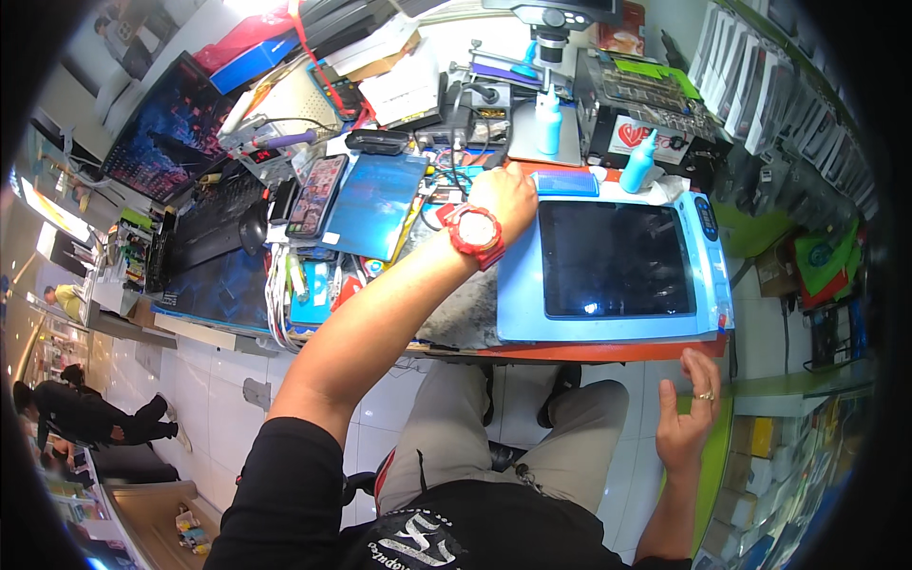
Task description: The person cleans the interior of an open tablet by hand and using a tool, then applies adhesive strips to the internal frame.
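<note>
My left hand (505,198), with a red watch (476,234) on its wrist, reaches over the bench to the back left corner of a light-blue machine (518,318). Its fingers curl down and away; whatever they hold is hidden. A dark rectangular panel (616,256) lies flat on top of the machine. Just beyond the hand are a translucent blue box (567,183) and black cables (459,142). My right hand (691,413), with a ring on one finger, hovers off the bench's front edge, below the machine's right corner. It holds nothing, and its fingers are apart.
Left of my forearm lie a phone (316,196), a blue flat sheet (375,204) and a keyboard (217,223). Light-blue bottles (639,163) stand behind the machine, below a microscope (551,43). An orange-red mat (608,352) sticks out under the machine. People walk at far left.
</note>
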Tool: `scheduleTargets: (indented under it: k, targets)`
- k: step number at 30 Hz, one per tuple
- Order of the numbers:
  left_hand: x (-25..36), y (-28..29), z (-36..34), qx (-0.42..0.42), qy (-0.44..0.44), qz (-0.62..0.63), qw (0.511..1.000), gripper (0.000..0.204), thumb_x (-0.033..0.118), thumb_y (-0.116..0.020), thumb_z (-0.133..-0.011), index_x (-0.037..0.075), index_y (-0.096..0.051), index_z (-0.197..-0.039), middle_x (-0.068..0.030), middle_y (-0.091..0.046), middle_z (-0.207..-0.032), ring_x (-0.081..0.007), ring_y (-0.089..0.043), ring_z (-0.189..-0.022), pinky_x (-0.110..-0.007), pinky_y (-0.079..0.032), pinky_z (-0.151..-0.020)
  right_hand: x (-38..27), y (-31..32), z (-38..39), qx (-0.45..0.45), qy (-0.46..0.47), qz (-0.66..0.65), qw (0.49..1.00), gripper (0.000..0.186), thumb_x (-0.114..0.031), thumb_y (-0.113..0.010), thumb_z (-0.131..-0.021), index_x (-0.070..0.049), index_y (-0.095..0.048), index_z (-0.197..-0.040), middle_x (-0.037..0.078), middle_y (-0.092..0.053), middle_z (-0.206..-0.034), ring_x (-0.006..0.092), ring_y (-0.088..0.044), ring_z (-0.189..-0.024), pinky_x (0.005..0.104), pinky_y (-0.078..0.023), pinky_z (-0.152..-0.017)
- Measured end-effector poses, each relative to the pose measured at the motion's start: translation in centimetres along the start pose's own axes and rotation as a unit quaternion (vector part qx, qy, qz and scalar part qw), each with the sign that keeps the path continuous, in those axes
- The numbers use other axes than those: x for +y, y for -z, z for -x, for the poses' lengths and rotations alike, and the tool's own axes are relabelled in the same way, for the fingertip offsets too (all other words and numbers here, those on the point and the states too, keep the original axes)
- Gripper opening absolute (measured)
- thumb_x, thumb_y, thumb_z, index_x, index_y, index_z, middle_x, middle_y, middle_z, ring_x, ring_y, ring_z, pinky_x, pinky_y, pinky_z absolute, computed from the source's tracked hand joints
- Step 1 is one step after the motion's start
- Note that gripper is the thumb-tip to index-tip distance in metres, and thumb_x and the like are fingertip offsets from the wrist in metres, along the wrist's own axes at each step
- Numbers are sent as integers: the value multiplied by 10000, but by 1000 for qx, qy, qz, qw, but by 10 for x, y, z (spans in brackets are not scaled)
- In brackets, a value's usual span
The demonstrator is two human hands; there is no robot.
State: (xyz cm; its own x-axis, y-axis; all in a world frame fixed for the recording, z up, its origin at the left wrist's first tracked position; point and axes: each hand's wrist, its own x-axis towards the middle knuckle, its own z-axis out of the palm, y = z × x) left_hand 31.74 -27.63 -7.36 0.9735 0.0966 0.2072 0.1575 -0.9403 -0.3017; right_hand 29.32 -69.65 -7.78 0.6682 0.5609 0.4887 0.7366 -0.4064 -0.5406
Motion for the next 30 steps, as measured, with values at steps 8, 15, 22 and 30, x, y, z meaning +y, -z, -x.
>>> scheduleTargets:
  k: [8,15,22,30]
  targets:
    - [-10,-3,-4,91,-5,-16,996,153,126,-684,-935,27,-748,-1033,-138,-671,-1130,-279,-695,-1115,-410,-638,-795,-37,-8,32,-15,-74,-29,997,450,-11,-770,-965,28,-651,-1397,191,-663,-1364,312,-704,-1119,432,-594,-976]
    - [7,35,35,214,0,73,974,99,106,-644,-958,50,-702,-1015,-112,-730,-956,-295,-696,-1010,-491,-527,-967,-47,-8,53,-33,-98,-56,993,443,-42,-777,-965,32,-661,-1386,189,-666,-1351,298,-715,-1067,416,-599,-921]
    - [-12,79,146,350,53,272,895,178,9,-710,-1050,11,-685,-1226,-131,-775,-801,-255,-732,-598,-373,-547,-535,-49,-5,58,-28,-80,-89,992,480,-15,-783,-943,26,-654,-1403,209,-662,-1333,284,-733,-990,408,-616,-861]
    - [-78,58,81,192,362,292,864,339,194,-583,-1126,-39,-715,-1334,-221,-809,-953,-287,-786,-765,-425,-581,-699,-45,13,38,-11,-24,-110,994,562,22,-805,-916,7,-632,-1450,220,-657,-1355,303,-734,-1024,390,-644,-868]
